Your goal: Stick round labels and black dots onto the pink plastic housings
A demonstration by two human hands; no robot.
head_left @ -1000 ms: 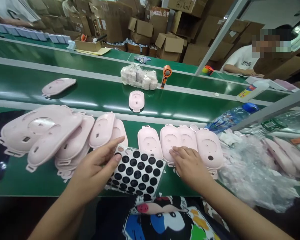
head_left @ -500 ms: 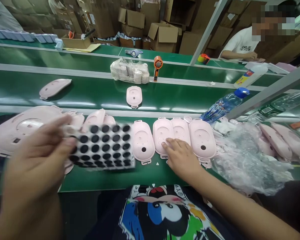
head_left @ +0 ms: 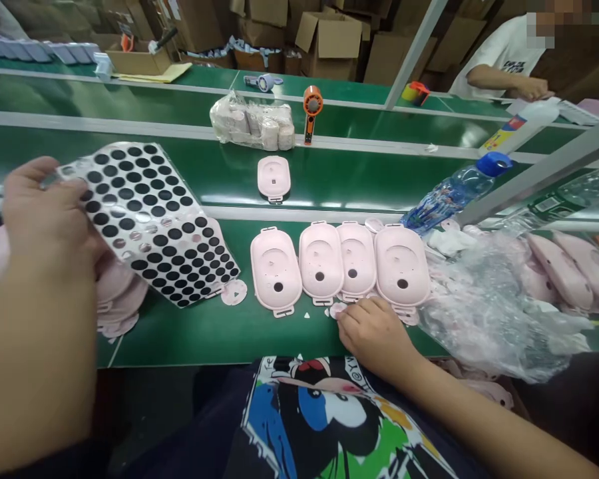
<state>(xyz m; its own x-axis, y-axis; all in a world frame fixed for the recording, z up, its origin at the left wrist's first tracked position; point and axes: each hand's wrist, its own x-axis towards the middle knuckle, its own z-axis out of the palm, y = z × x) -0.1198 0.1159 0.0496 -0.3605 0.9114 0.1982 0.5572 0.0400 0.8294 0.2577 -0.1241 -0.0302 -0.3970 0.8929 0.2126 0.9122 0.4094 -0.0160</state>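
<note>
My left hand (head_left: 50, 206) is closed on the corner of a white sheet of round black stickers (head_left: 150, 193), raised and tilted at the left. Some sticker spots on it are bare. My right hand (head_left: 372, 329) has its fingertips bent round the edge of a small pink disc (head_left: 337, 310) by the front of the table. Just beyond it lie pink plastic shells, among them a left one (head_left: 275, 266), a second (head_left: 321, 256), a third partly overlapped (head_left: 355, 256) and a right one (head_left: 402, 256). Each of these bears one black dot.
More shells (head_left: 117, 286) are stacked under the sheet; a pink disc (head_left: 234, 293) lies beside it. A single shell (head_left: 273, 176), a wrapped bundle (head_left: 254, 123) and an orange handheld fan (head_left: 311, 113) stand farther back. Bottles (head_left: 454, 196) and crumpled plastic (head_left: 494, 313) fill the right. Someone works across the bench.
The sticker sheet has swung up and left with my left hand. My right hand has drawn back from the second shell, where a black dot now shows, to the small disc.
</note>
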